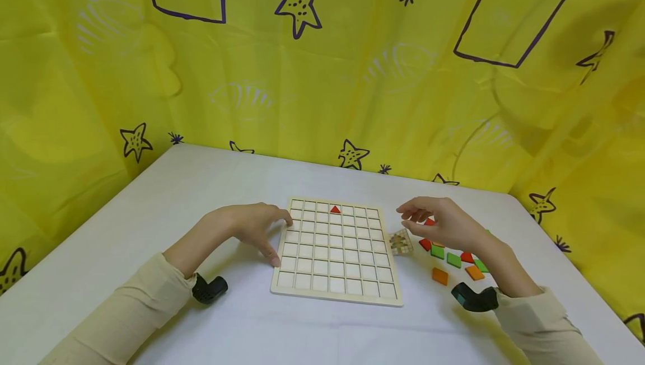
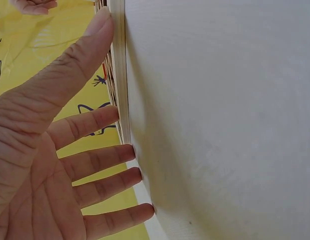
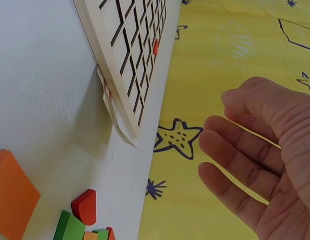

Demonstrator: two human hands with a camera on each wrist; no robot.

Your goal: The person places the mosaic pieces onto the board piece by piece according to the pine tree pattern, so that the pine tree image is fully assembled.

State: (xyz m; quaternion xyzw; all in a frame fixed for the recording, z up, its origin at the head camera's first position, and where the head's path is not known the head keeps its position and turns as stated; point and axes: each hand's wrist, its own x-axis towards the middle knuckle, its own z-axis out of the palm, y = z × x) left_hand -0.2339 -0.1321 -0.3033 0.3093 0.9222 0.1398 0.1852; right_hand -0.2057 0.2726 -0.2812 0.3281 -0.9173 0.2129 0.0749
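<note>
A pale wooden grid board lies on the white table. One red triangular tile sits in a cell of its far row. My left hand is at the board's left edge, thumb and fingertips touching it, the fingers spread and nearly straight in the left wrist view. Above the loose tiles to the right of the board hovers my right hand, its fingers loosely bent. Nothing shows between those fingers in the right wrist view. A small patterned card lies partly under the board's right edge.
Several red, green and orange tiles are scattered right of the board, some hidden beneath the right hand; an orange tile lies nearest the front. A yellow curtain with drawn stars hangs behind the table.
</note>
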